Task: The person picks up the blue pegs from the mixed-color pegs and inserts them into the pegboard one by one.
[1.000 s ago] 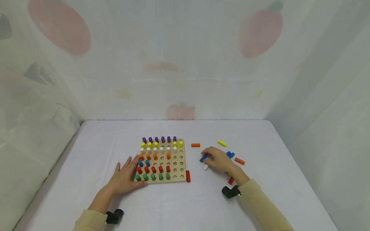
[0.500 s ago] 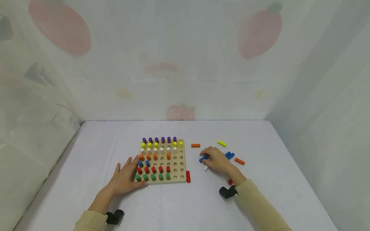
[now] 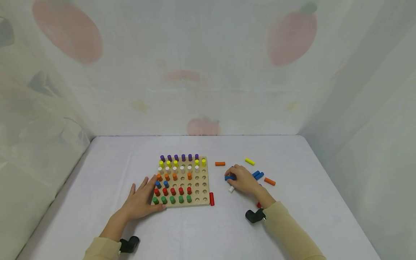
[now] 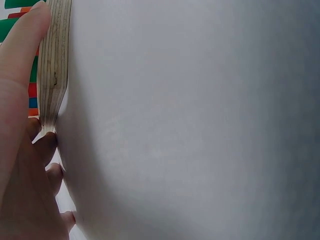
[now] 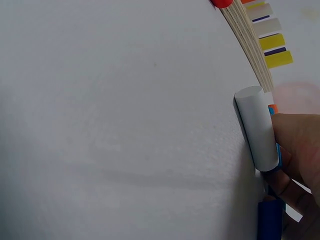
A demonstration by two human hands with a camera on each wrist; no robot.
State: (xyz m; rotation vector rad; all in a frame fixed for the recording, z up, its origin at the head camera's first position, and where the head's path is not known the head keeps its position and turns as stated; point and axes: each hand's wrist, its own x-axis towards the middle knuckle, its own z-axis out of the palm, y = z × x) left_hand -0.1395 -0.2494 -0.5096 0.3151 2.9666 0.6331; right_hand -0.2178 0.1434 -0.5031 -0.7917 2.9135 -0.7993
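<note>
Steadying the board [image 3: 200,188] seems to be the job of my left grip [image 3: 139,202]: fingers spread along its left side, thumb against the near edge, likely so it won't slide. My right grip [image 3: 244,179] is narrow, pinching what looks like a blue peg [image 3: 229,178]; whether it is off the desk [image 3: 195,233] I can't tell. A loose white peg [image 3: 231,189] lies just on that grip's near side.

Right of my left grip, rows seem sorted by colour: six purple pegs [image 3: 183,157], five yellow pegs [image 3: 168,164], six white pegs [image 3: 182,169], four orange pegs [image 3: 189,176], two blue pegs [image 3: 166,184], five red pegs [image 3: 173,191], five green pegs [image 3: 181,199].

Around my right grip I count two spare blue pegs [image 3: 259,176] and one orange stick [image 3: 269,181] to its right, one yellow stick [image 3: 250,161] beyond, another orange stick [image 3: 220,164] beyond and left, one red stick [image 3: 212,199] beside the board, and one more, partly hidden, by the wrist.
</note>
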